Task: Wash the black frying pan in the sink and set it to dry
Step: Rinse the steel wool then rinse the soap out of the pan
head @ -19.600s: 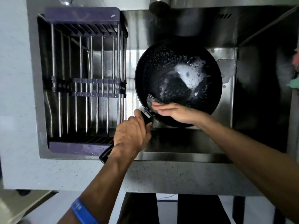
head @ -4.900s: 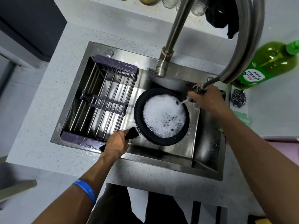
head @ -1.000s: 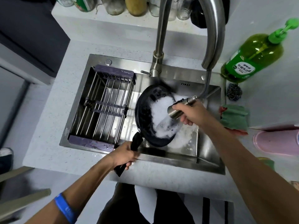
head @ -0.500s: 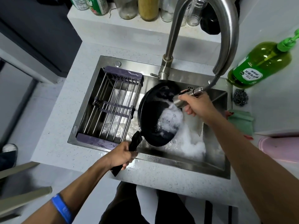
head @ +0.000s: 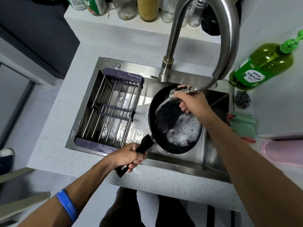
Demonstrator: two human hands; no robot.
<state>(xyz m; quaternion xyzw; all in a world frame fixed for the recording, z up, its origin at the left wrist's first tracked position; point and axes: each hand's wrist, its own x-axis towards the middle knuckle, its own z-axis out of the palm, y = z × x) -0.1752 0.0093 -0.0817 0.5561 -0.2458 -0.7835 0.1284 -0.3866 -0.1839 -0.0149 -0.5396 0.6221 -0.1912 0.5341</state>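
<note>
The black frying pan (head: 165, 118) sat tilted in the sink (head: 180, 167), suds pooled at its lower edge. I had my left hand (head: 127, 156) clenched round the pan's handle (head: 139, 149), while my right hand (head: 190, 100) gripped the spray head (head: 178, 92), water striking the pan beside the drying rack (head: 111, 110)

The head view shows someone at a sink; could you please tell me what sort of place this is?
Most likely a home kitchen: a steel sink with a pull-out faucet, a green soap bottle beside it, and jars on the ledge behind.
</note>
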